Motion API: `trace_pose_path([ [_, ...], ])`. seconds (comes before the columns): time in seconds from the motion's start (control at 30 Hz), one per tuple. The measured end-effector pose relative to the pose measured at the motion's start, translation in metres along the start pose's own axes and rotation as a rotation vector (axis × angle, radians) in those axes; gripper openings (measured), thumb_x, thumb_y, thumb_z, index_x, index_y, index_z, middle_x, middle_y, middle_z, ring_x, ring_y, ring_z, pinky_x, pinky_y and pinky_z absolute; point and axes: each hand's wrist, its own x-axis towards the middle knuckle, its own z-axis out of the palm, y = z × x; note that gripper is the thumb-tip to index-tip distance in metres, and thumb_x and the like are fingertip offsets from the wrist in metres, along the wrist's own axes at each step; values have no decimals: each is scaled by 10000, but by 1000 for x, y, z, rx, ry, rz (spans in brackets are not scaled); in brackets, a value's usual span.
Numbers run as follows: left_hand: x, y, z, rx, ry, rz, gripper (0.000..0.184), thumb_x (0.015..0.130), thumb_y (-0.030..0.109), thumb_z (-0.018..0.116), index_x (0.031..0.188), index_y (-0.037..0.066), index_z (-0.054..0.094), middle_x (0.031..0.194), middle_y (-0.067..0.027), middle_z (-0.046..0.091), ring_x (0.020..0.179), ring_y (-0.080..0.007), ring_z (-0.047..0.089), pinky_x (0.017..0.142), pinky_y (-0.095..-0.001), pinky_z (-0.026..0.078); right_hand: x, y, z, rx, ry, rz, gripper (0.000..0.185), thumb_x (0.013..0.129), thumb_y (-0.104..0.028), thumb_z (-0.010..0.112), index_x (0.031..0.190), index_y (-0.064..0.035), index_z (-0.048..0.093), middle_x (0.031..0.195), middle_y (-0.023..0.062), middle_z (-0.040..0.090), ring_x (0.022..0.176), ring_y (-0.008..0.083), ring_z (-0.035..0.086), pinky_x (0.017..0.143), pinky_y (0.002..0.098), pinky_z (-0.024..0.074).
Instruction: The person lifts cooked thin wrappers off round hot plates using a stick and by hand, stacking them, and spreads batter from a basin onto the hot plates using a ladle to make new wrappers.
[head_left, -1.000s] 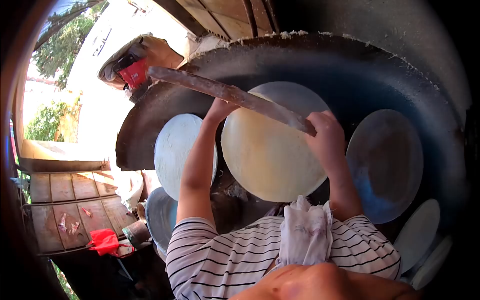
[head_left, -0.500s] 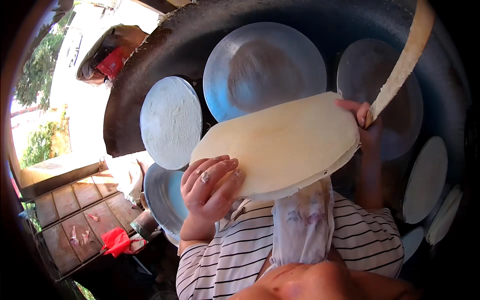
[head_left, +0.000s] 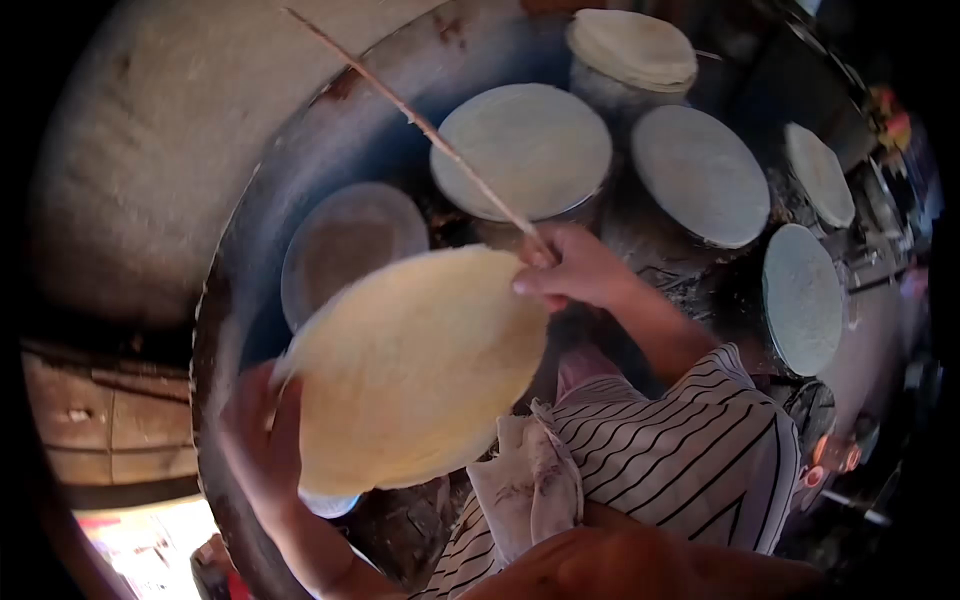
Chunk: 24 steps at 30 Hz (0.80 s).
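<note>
A large, round, pale-yellow flatbread (head_left: 420, 370) is held up in front of me, its face tilted toward the camera. My left hand (head_left: 265, 435), smeared by motion, is at its left edge, with part of the fingers behind the bread. My right hand (head_left: 575, 265) pinches its upper right edge between thumb and fingers. That same hand grips a long, thin wooden stick (head_left: 440, 140), which slants up and to the left. Just behind the bread lies a round griddle plate (head_left: 350, 235) with a brown middle.
A wide curved metal rim (head_left: 235, 270) rings the work area. Round plates with pale batter or bread stand around it, including a plate (head_left: 525, 150), another (head_left: 700, 175) and one at right (head_left: 803, 300). A stack of flatbreads (head_left: 632, 48) is at the back. A cloth (head_left: 525, 490) hangs at my chest.
My view has turned, bringing the stack of flatbreads into sight. Both hands still hold the flatbread, now further left in view. The stick now points up-left instead of up-right.
</note>
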Motion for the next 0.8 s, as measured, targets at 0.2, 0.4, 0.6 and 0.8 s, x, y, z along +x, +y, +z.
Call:
trace_pose_path([
  [0.2,260,126,213,-94,-90,487,183,843,193,609,895,20,580,757,-149,584,672,-261,570,640,-327,452,57,-58,-296,-174,376,-388,349,745,-34,701,684,-101,364,706,78,587,547,136,590,474,269,464],
  [0.4,401,273,353,-356,217,882,139,754,17,655,882,70,648,838,-90,648,750,-264,607,696,-337,498,88,-186,-526,-238,515,-659,56,834,-24,479,848,-76,466,1023,135,646,958,220,633,796,308,519],
  [0.6,491,224,625,-124,324,978,358,647,-28,645,959,144,684,995,-40,622,915,-262,564,827,-393,442,195,-64,-665,-112,984,-401,120,742,-140,753,791,-62,677,692,-3,604,584,88,496,556,247,411],
  [0.8,480,176,735,-149,29,376,344,710,83,655,1053,78,636,1137,-120,526,1084,-262,464,879,-365,416,234,45,-712,-289,994,-185,227,812,-226,688,887,-13,670,776,83,667,737,177,630,675,321,475],
])
